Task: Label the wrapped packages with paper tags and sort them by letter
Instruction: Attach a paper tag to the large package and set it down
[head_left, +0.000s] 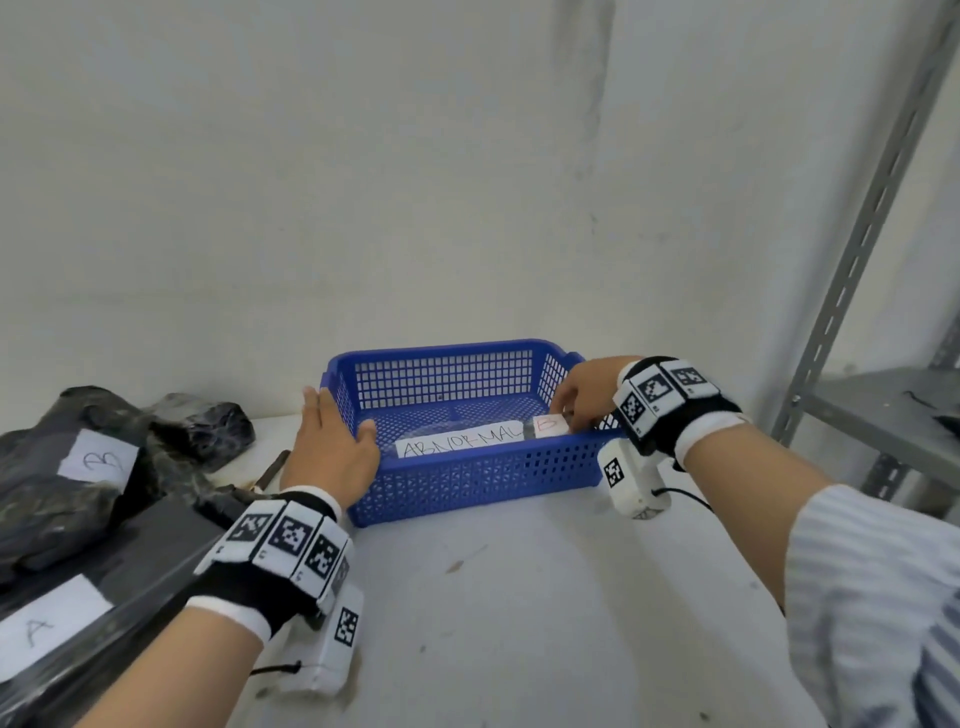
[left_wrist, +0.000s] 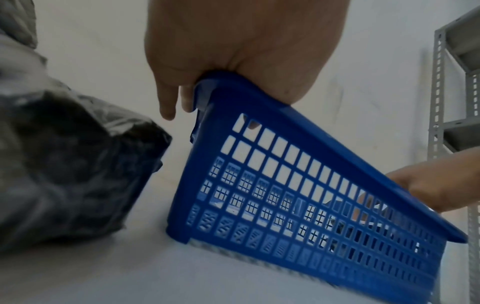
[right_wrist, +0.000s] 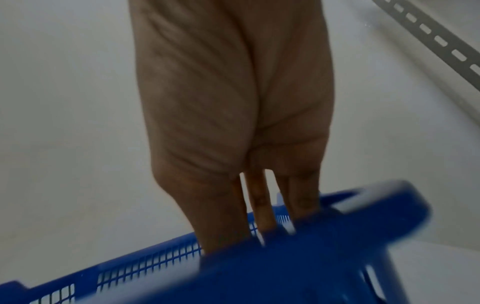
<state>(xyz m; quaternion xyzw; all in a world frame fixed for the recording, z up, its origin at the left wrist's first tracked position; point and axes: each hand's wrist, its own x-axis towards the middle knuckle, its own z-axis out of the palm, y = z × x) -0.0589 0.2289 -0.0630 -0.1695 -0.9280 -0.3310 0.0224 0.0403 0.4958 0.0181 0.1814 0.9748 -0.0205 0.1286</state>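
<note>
From the head cam, the left hand (head_left: 330, 447) had its grip over the blue basket (head_left: 467, 483)'s left end on the worktop (head_left: 519, 597), while the right hand (head_left: 584, 397) reached inside, pinching a red B tag (head_left: 551, 425) by the ABNORMAL label (head_left: 462, 442); the wrapped packages (head_left: 78, 483) tagged A and B sat left of it. Left wrist cam showed the thumb (left_wrist: 285, 82) over the rim and the fingers (left_wrist: 166, 98) outside. Right wrist cam was blurry, the fingers (right_wrist: 259, 201) dipping behind the rim, so I couldn't see what they held there.

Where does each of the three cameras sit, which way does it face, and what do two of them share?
Head: worn on the head, facing forward and down at the blue basket; shows both forearms, left hand, right hand.
Left wrist: looks along the left hand at the basket's corner and a black wrapped package.
Right wrist: looks along the right hand, fingers inside the rim.
Shared: all show the basket.
</note>
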